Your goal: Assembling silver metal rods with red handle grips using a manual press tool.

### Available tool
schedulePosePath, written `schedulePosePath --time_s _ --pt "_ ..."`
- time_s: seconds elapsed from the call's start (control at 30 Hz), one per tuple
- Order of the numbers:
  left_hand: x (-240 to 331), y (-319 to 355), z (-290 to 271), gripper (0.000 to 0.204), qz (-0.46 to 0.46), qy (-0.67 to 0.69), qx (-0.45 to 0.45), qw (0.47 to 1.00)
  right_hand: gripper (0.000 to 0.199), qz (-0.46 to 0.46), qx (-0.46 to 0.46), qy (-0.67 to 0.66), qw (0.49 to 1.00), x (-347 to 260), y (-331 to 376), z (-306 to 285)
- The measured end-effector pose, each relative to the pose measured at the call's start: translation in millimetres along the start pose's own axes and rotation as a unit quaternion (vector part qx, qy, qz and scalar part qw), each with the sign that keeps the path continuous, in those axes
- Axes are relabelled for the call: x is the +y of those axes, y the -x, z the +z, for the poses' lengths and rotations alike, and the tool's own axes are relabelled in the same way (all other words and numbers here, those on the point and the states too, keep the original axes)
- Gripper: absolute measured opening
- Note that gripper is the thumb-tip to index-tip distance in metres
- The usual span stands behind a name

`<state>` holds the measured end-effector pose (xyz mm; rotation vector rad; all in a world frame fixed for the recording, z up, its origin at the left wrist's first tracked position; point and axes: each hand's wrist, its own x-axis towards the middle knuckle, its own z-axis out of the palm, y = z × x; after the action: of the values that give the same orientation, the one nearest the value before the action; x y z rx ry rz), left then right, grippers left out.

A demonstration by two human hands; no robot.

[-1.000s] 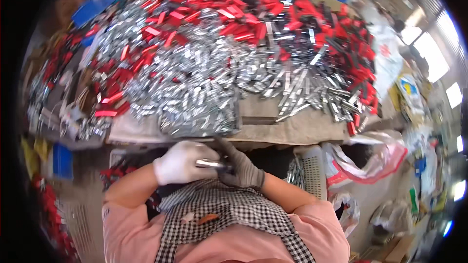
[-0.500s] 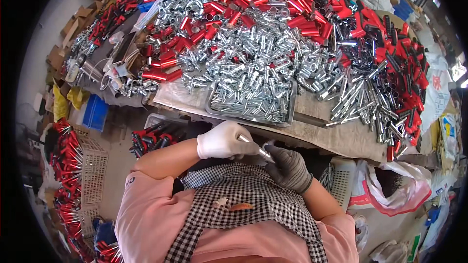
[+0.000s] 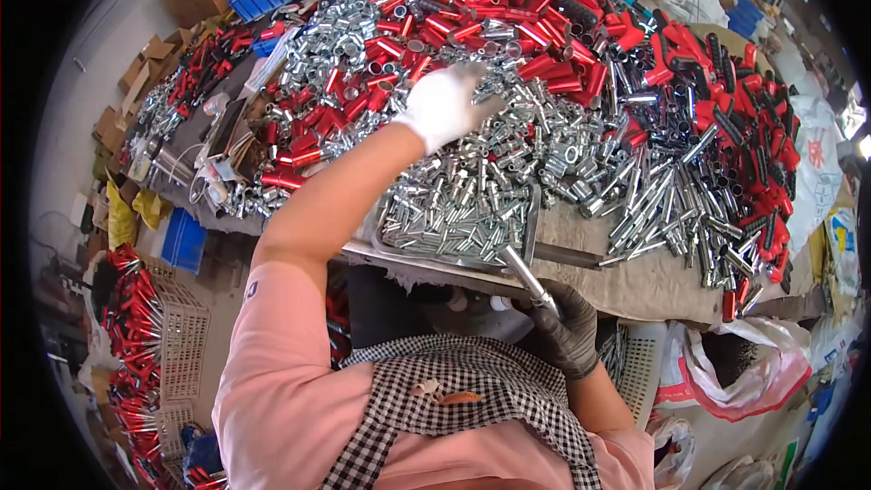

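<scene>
White-gloved left hand [image 3: 443, 105] touches silver tubes [image 3: 508, 141]; right hand [image 3: 570, 331] grips metal rod [image 3: 526, 279].

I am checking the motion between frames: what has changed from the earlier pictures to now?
The left hand left the rod near the body and reached forward over the pile of metal parts on the table. The right hand stayed low and keeps its grip on the rod.

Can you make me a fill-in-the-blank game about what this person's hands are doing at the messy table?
1. The left hand wears a ____ glove.
2. The right hand holds a shiny metal ____ at the table's edge.
3. The left hand reaches over the pile of silver and ____ parts.
4. The apron has a ____ pattern.

Missing words: white; rod; red; checked
</scene>
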<state>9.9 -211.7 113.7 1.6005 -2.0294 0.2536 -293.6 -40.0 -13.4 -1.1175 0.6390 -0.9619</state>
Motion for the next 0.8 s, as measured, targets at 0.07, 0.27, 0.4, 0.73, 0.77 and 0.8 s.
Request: schedulePosePath --time_s 0.07,0.27,0.4,0.73,0.77,0.8 --pt "-4 -35 23 0.058 -0.046 -0.071 -0.076 0.993 0.049 0.009 0.006 -0.001 1.000 -4 -3 0" --pt "-7 -88 36 0.032 -0.084 -0.163 -0.234 0.955 0.044 0.027 0.047 -0.038 0.998 -8 -5 -1" --pt "-40 -81 8 0.039 -0.166 0.134 -0.136 0.967 0.045 0.038 0.085 -0.041 0.995 -3 -5 -7" --pt "-6 77 -34 0.042 -0.125 0.763 -0.148 0.616 0.035 -0.027 0.095 0.121 0.988 -13 -7 2" --pt "1 104 -27 0.044 -0.124 0.779 -0.143 0.598 0.035 -0.037 0.089 0.156 0.983 -15 -9 6" --pt "18 124 -31 0.047 -0.165 0.757 -0.155 0.613 0.033 -0.085 0.084 0.227 0.967 -19 -10 9"
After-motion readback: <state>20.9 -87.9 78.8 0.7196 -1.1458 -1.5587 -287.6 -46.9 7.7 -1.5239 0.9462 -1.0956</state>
